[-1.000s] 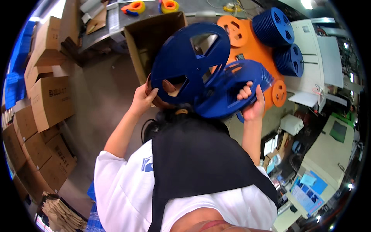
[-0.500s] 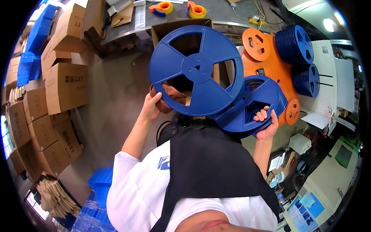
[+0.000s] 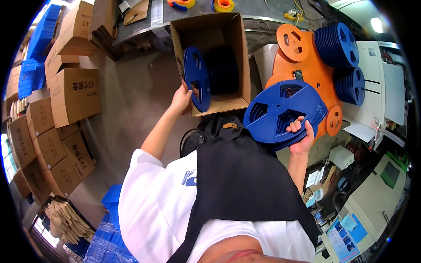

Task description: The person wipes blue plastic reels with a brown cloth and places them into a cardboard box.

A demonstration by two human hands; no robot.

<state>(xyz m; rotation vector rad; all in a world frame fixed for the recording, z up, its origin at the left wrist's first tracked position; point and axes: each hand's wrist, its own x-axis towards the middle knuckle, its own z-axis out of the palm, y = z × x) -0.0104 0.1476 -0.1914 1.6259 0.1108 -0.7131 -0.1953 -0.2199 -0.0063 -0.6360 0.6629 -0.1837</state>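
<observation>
A blue plastic reel (image 3: 191,74), tilted nearly on edge, stands at the left inside of an open cardboard box (image 3: 223,108). My left hand (image 3: 180,98) is closed on its near rim, with a bit of brown cloth under the fingers. To the right in the box sits a row of dark blue reels (image 3: 223,72), mostly in shadow. On my right, a stack of blue reels (image 3: 274,107) leans over the orange table. My right hand (image 3: 301,136) is wrapped round the stack's near right edge, its fingers through a cutout.
An orange round table (image 3: 313,83) bears orange reels (image 3: 292,42) and two blue reel stacks (image 3: 337,45). A grey workbench (image 3: 144,30) with tape dispensers (image 3: 223,5) lies behind the box. Closed cartons (image 3: 74,96) and blue crates (image 3: 107,241) stand on the left.
My left hand has lowered the single reel from above the box into its left side, turning it from face-on to nearly edge-on. My right hand keeps hold of the stack.
</observation>
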